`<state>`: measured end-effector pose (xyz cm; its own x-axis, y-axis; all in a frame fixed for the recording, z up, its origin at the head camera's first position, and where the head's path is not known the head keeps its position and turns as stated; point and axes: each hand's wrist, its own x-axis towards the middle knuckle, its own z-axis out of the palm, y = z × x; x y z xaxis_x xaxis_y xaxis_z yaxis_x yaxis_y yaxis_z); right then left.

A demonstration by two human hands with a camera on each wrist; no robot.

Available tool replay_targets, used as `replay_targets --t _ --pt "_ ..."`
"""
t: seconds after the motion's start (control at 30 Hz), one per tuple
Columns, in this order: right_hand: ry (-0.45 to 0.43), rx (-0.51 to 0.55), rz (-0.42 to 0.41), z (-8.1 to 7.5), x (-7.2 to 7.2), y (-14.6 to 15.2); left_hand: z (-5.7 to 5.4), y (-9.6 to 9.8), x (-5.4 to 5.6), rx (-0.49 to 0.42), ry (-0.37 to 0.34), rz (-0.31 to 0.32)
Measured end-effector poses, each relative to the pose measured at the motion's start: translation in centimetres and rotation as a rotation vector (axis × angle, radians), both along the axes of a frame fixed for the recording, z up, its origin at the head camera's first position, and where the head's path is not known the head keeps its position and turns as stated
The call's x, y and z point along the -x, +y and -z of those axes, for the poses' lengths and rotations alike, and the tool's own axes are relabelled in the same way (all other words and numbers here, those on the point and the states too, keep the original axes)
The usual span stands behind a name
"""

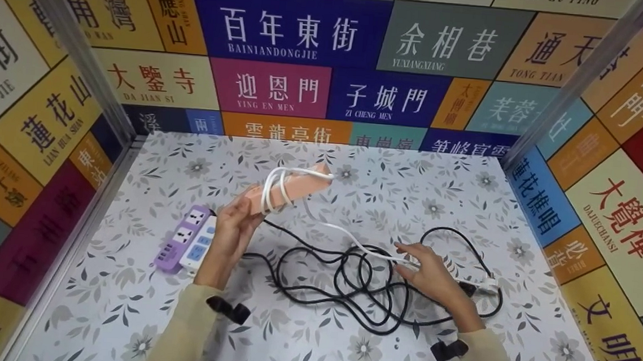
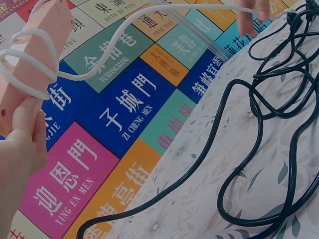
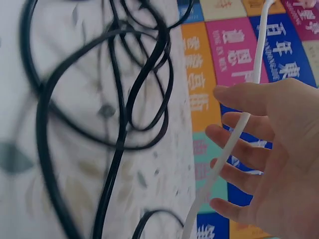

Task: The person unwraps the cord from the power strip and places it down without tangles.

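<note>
In the head view my left hand [image 1: 238,217] grips one end of a pink power strip [image 1: 316,181], raised above the table and tilted. Loops of its white cord [image 1: 346,230] are wound round the strip's body. The left wrist view shows my thumb against the strip [image 2: 42,30] beside the loops. From there the cord runs slackly across to my right hand [image 1: 428,273], which holds it loosely. Seen from the right wrist, the white cord [image 3: 227,149] passes behind the thumb and across the curved fingers.
A tangled black cord [image 1: 341,301] spreads over the middle of the patterned table [image 1: 264,346]. At the left lie a purple power strip [image 1: 175,244] and a white-and-blue one [image 1: 197,251], side by side. A white piece [image 1: 487,285] lies beside the right wrist. Printed panels surround the table.
</note>
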<state>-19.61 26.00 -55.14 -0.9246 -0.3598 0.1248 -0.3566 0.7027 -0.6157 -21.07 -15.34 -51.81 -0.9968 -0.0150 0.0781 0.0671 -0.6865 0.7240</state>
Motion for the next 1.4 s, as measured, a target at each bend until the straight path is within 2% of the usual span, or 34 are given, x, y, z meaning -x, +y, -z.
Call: replay_targets --t 0.13,0.27,0.4,0.77,0.97,1.1,1.27,1.4 --pt "-0.025 0.096 -0.045 -1.5 -0.5 -2.2 0.0 0.1 -0.2 -0.008 0.011 0.001" --pt "-0.008 0.134 -0.112 -2.6 -0.9 -4.2 0.0 -0.1 -0.3 -0.012 0.005 -0.01" --pt "0.012 0.168 -0.159 -3.3 -1.0 -6.0 0.1 -0.1 -0.3 -0.005 -0.003 -0.016" --pt "-0.024 0.265 -0.228 -4.5 -1.0 -9.7 0.1 -0.1 -0.5 0.026 -0.006 -0.003" --pt "-0.002 0.32 -0.184 -4.3 -0.2 -10.5 0.1 0.1 -0.5 0.034 0.006 0.002" --pt "-0.026 0.303 -0.144 -3.8 0.3 -10.6 0.1 0.1 -0.5 0.007 0.0 0.001" --pt "-0.081 0.319 -0.105 -3.6 0.8 -10.3 0.2 -0.1 -0.6 0.027 -0.014 -0.003" --pt "-0.053 0.34 -0.065 -3.8 1.3 -10.1 0.3 -0.2 -0.7 0.036 -0.028 -0.007"
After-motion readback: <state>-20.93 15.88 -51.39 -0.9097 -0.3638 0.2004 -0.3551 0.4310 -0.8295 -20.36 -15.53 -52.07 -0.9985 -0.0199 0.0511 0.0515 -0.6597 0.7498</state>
